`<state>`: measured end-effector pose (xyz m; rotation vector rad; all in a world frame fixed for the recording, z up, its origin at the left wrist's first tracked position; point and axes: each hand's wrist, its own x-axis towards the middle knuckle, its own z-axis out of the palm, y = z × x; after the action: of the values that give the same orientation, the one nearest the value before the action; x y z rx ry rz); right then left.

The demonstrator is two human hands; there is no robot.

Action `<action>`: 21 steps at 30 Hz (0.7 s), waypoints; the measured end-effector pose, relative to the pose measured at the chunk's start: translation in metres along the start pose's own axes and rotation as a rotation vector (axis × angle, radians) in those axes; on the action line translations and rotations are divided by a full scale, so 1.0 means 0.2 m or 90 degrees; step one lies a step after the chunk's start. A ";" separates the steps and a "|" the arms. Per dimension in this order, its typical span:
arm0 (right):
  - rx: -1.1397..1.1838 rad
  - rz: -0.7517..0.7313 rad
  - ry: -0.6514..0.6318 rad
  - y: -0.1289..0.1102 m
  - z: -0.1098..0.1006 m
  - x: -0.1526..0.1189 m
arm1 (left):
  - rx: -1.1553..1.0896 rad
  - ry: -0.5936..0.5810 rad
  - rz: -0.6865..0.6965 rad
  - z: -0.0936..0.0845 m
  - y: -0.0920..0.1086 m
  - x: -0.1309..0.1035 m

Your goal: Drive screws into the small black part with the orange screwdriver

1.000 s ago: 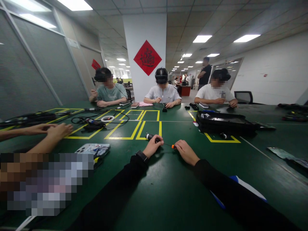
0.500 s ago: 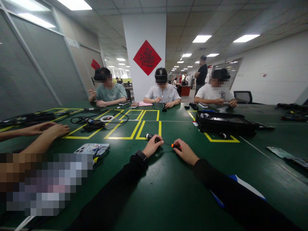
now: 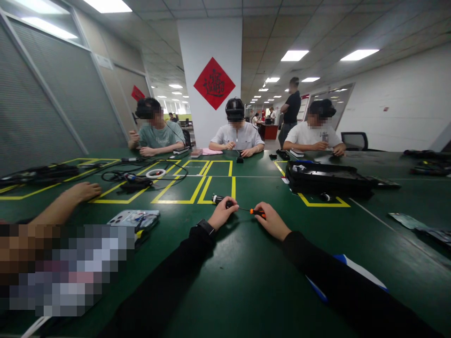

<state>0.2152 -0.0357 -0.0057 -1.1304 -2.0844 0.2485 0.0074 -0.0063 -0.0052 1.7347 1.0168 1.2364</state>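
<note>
My left hand [image 3: 222, 213] is closed around a black cylindrical piece with a white band at its far end [image 3: 217, 199]; the fingers hide part of it. In my right hand [image 3: 273, 220] is a screwdriver [image 3: 258, 212] with an orange and black handle, held between thumb and fingers. Its thin shaft points left at the near end of the black piece. Whether the tip touches a screw is too small to tell. Both hands are low over the green table [image 3: 246, 281], close together.
A black tray-like case [image 3: 327, 180] lies to the right, with a small black cylinder [image 3: 327, 197] before it. Cables [image 3: 136, 180] and a clear bag of parts [image 3: 136, 218] lie left, beside a co-worker's arm [image 3: 65, 202]. A blue and white object [image 3: 362, 272] is partly under my right sleeve.
My hands keep nearly the same place and grip on the black piece and the screwdriver. At the left, one of the co-worker's hands has drawn back out of view.
</note>
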 end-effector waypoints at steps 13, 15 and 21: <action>-0.045 -0.002 -0.007 0.00 0.00 0.01 | 0.001 -0.006 -0.002 -0.01 0.01 0.00; -0.038 -0.001 0.000 0.00 0.00 0.00 | 0.000 -0.004 -0.003 -0.01 0.01 0.00; -0.032 0.002 0.005 -0.02 0.00 0.00 | -0.019 -0.011 0.020 0.00 0.01 0.00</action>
<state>0.2131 -0.0377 -0.0037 -1.1633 -2.0922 0.1933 0.0082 -0.0074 -0.0029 1.7418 0.9595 1.2492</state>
